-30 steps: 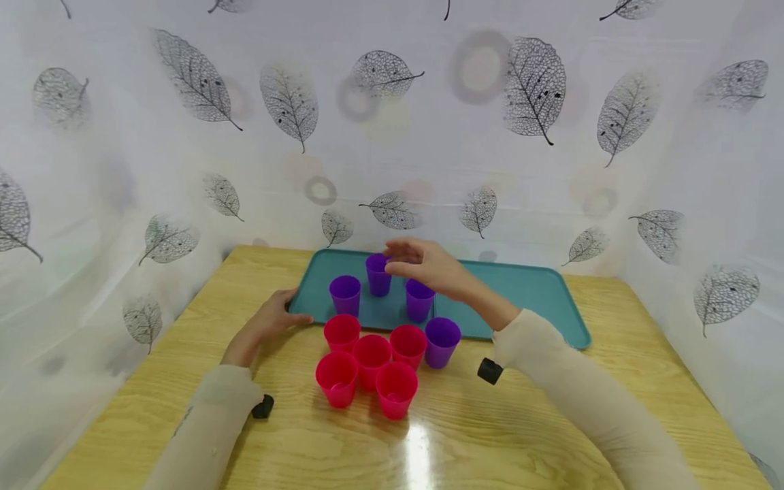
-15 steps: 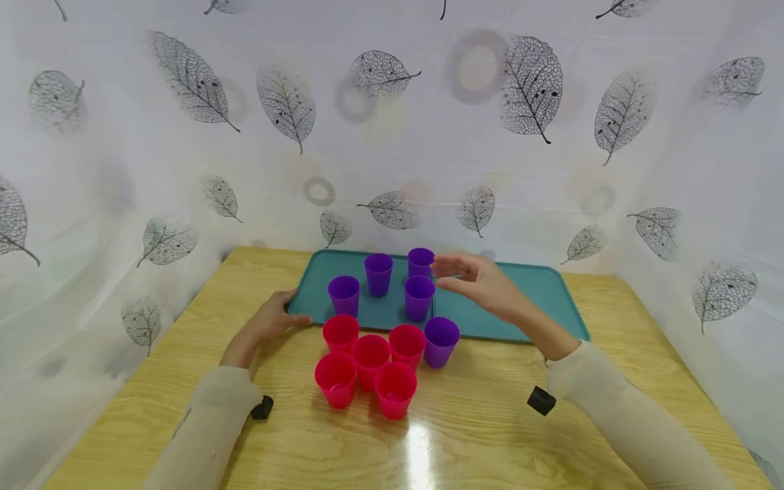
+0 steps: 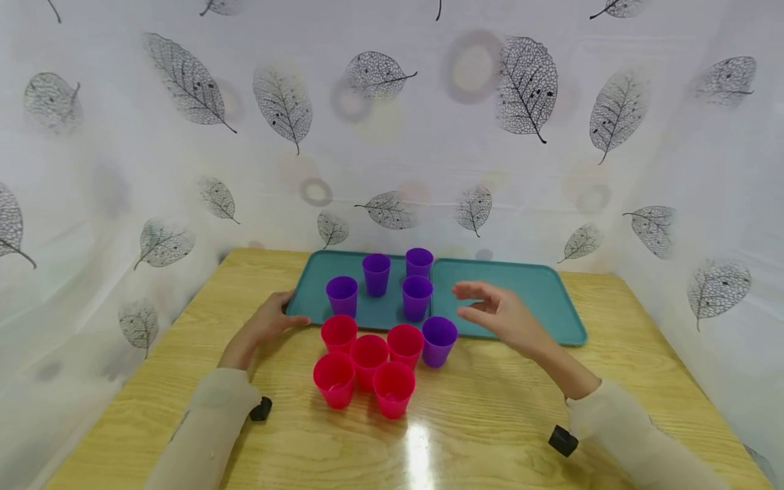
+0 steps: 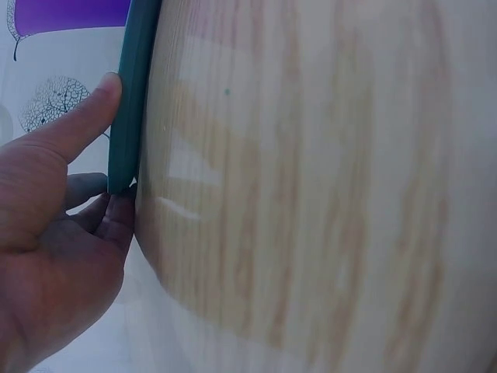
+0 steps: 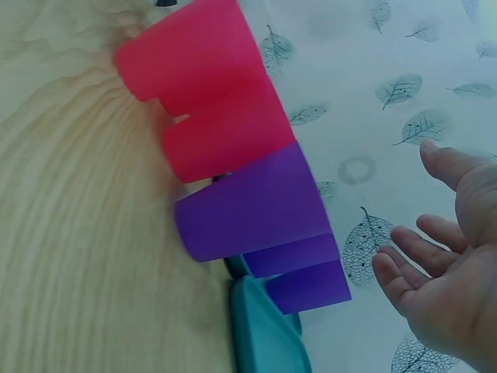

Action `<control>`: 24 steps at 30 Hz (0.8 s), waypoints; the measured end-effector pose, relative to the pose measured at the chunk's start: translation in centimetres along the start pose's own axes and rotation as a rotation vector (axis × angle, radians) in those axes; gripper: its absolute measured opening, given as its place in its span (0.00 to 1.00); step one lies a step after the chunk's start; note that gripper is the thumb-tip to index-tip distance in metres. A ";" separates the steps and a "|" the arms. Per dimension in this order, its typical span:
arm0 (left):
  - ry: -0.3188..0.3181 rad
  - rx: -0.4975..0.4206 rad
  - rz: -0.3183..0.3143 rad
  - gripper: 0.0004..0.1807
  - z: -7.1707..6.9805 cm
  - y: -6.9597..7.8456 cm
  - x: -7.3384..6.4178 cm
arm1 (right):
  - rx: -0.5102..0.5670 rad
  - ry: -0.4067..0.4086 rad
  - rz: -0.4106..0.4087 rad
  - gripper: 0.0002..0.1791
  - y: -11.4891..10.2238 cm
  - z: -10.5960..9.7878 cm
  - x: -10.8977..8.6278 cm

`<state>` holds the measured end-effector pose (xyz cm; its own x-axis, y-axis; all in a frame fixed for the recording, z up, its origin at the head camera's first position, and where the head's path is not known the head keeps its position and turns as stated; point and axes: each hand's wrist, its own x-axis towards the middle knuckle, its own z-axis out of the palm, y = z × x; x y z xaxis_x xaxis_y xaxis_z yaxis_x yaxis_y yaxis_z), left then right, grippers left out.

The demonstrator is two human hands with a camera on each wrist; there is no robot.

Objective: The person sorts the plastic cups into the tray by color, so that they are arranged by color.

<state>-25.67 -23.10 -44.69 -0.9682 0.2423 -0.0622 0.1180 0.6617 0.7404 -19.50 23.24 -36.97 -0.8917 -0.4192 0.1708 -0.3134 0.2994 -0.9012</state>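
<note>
My left hand (image 3: 269, 320) holds the outer left edge of the left teal tray (image 3: 309, 299). In the left wrist view, its thumb lies along one side of the tray edge (image 4: 132, 116), with the other fingers bent at the corner. My right hand (image 3: 499, 316) hovers with loosely bent fingers above the front of the right teal tray (image 3: 539, 299), holding nothing. Several purple cups, among them a back right one (image 3: 419, 262), stand upright on the left tray. Another purple cup (image 3: 438, 344) stands on the table before the trays, beside a red cup (image 3: 405, 345).
Several red cups (image 3: 369, 361) stand upright in a close cluster on the wooden table (image 3: 490, 422), in front of the left tray. The two trays lie side by side. Behind and at both sides hangs a white leaf-print curtain (image 3: 392, 136).
My right hand has moved right and towards me, away from the purple cups. The back right purple cup, covered by the hand earlier, now shows on the left tray. My left hand stays put.
</note>
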 end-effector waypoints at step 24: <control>-0.001 0.000 -0.002 0.45 -0.1 -0.2 0.0 | 0.078 0.012 0.036 0.35 3.8 4.1 -2.0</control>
<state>-25.73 -23.35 -44.79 -0.9683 0.2416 -0.0641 0.1163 0.6625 0.7400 -17.58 21.71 -42.35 -0.9060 -0.3988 0.1420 -0.2551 0.2467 -0.9349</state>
